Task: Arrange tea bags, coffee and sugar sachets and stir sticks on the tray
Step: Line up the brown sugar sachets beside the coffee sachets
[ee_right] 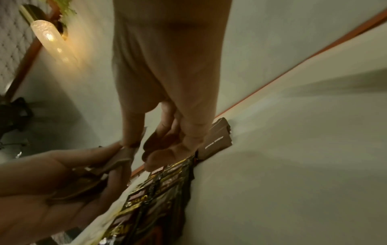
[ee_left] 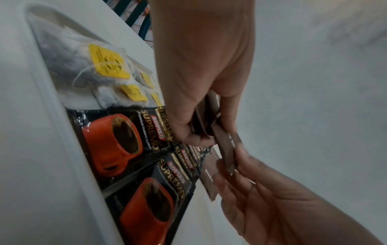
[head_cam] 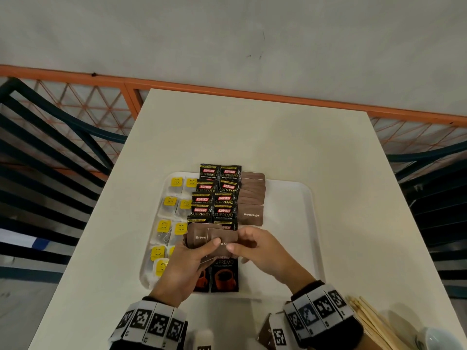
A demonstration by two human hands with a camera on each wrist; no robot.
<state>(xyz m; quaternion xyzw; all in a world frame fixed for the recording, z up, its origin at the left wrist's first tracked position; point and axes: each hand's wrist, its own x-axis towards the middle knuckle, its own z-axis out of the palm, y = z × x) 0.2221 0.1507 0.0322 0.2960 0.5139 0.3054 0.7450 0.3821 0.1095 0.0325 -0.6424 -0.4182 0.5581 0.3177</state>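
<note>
A white tray (head_cam: 309,198) lies on the cream table. Tea bags (head_cam: 171,205) with yellow tags fill its left side. Black coffee sachets (head_cam: 214,195) run down its middle in two columns. A row of brown sugar sachets (head_cam: 251,198) overlaps just right of them. My left hand (head_cam: 209,246) grips a stack of brown sugar sachets (head_cam: 199,237) above the coffee. My right hand (head_cam: 237,241) pinches the top sachet (ee_left: 227,149) of that stack between thumb and fingers. Wooden stir sticks (head_cam: 371,322) lie on the table at the near right, off the tray.
The tray's right part (head_cam: 288,223) is bare. A white cup (head_cam: 439,339) stands beside the sticks. More brown sachets (head_cam: 265,334) lie near my right wrist. Dark slatted chairs (head_cam: 50,147) flank the table; an orange lattice fence and a wall stand behind.
</note>
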